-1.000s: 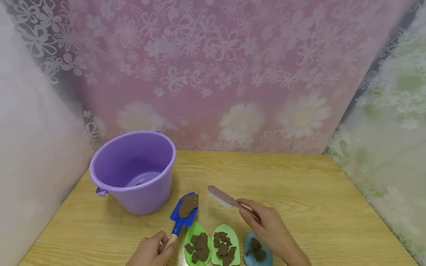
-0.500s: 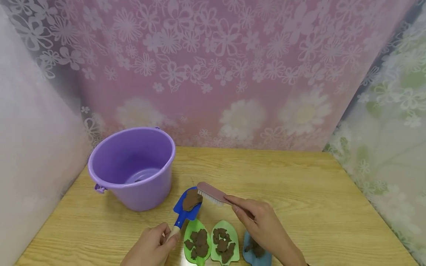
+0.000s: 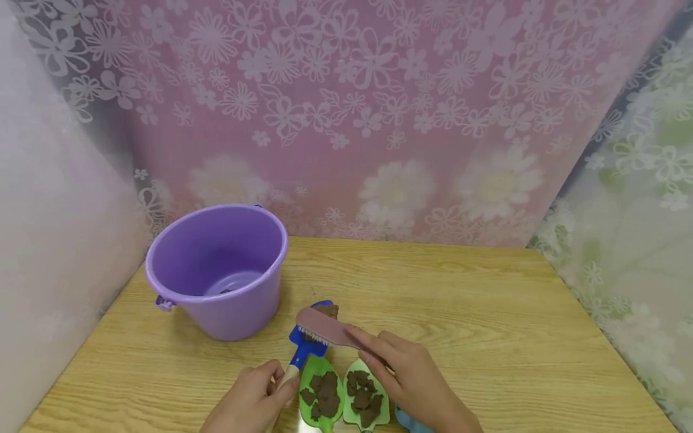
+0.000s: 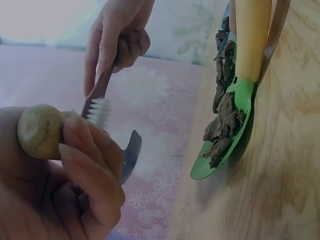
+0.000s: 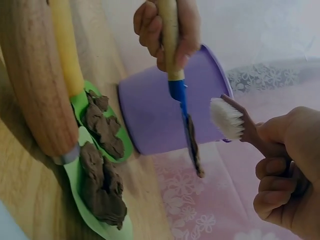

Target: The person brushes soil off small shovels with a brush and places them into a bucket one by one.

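My left hand [image 3: 251,394] grips the pale wooden handle of a small blue shovel [image 3: 310,347], which bears a slab of brown clay [image 3: 328,310]. In the left wrist view, the handle's round end [image 4: 41,131] pokes out of the fist. Pinched in my right hand [image 3: 414,376] is a brush [image 3: 325,328] with a dull pink back and white bristles [image 5: 226,119]. Seen from the head, the brush lies across the shovel blade and covers part of the clay. From the right wrist, the bristles face the clay side of the blade with a gap between.
A purple bucket [image 3: 246,313] stands at the left with a dark bit at its bottom. Two green shovels, one bright [image 3: 305,385] and one pale [image 3: 383,391], lie in front holding clay lumps. A blue shovel [image 3: 409,421] is partly hidden under my right hand.
The brush has moved left, from beside the blue shovel to over its blade. My left hand has shifted the shovel slightly right and up. Both grips stay the same.
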The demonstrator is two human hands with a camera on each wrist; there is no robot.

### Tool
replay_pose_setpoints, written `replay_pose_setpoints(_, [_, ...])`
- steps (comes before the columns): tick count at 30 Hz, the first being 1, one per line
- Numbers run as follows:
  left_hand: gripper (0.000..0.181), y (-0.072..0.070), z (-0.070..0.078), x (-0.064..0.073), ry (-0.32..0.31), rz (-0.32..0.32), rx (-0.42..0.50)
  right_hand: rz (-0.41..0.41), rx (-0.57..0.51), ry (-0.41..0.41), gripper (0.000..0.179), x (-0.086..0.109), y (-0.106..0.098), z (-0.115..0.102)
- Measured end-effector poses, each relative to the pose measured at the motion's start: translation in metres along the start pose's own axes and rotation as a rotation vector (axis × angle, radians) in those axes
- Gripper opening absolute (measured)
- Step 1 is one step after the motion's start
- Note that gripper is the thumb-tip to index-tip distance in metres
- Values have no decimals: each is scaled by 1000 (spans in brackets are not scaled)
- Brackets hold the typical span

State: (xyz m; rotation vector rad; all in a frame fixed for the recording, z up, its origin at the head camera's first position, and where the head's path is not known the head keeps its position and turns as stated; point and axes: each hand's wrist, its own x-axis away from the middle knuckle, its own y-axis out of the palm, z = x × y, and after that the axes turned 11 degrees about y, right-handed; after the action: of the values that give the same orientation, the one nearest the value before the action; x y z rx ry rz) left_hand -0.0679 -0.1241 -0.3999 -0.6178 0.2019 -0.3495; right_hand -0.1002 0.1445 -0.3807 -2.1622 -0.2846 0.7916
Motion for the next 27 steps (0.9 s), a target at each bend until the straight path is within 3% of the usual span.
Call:
replay_pose_setpoints(4, [26,2,-4,-1,45,-19,32,30,70,-99,37,-1,7,0])
replay_pose_setpoints(9, [23,5,-8,2,60,-33,169,39,98,-162,34,-1,13,1])
replay_pose_setpoints(16, [20,7,-1,1,49,5,227,69,134,-133,34,-1,15,1])
replay_pose_setpoints(27, [23,7,-1,1,72,-7,295,83,155,-114,34,0,16,-1])
